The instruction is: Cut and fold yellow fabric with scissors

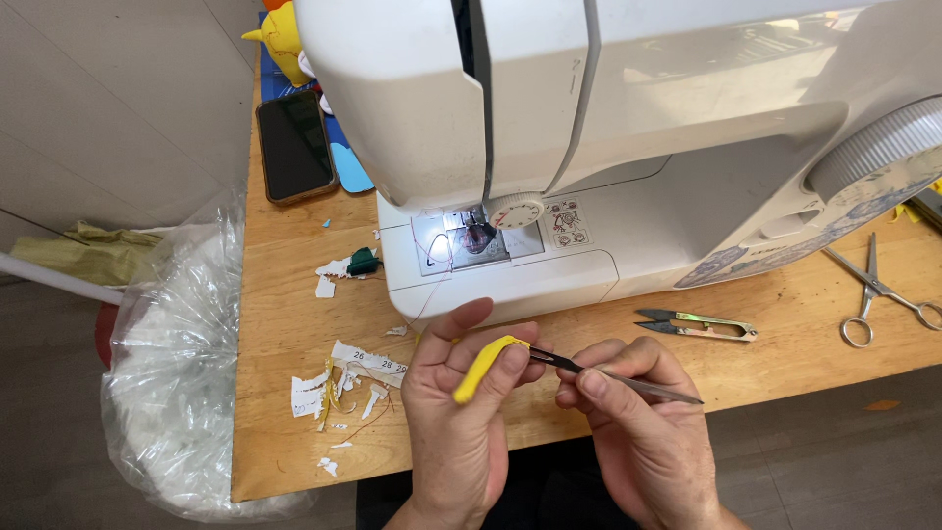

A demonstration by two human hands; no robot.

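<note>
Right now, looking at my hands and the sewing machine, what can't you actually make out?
- Head view: the tweezers' tip is buried in the yellow piece, pinched by the left hand.
- The needle area is too small and glare-washed to read.
- The yellow toy is cut off by the top edge and the sewing machine.
- The right hand covers part of the tweezers' shaft.

Both hands come up from the bottom of the view, close together, backs facing up. The left hand (461,412) is curled, with its thumb and fingers pinched shut around something small. Its thumb sticks up. The right hand (638,422) sits just beside it, fingers bent in and pinched too. The fingertips of the two hands almost touch. Both wrists are bare.
</note>
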